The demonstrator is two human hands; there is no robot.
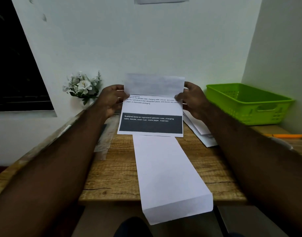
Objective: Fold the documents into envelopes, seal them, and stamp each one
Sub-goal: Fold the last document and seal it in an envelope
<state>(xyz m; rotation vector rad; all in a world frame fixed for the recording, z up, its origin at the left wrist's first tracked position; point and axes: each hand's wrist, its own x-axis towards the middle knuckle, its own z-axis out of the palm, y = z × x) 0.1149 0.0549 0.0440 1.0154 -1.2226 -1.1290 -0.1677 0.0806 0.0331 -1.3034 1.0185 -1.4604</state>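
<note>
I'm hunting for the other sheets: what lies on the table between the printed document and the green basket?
Head view: white papers lie there, partly hidden by the right hand holding the document.

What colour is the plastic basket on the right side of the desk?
Bright green, with perforated sides; the basket shows best in the head view.

The left forearm (61, 151) and right forearm (249, 151), both bare, reach forward from the lower corners and draw toward each other. The left grip (110, 98) pinches the left edge of a printed sheet (152, 108), its thumb on the near face at the fold and its fingers curled behind. The right grip (193, 100) mirrors it on the right edge, thumb on the crease, fingers behind the raised flap. Both wrists are straight, and the two grips are level with each other.
</note>
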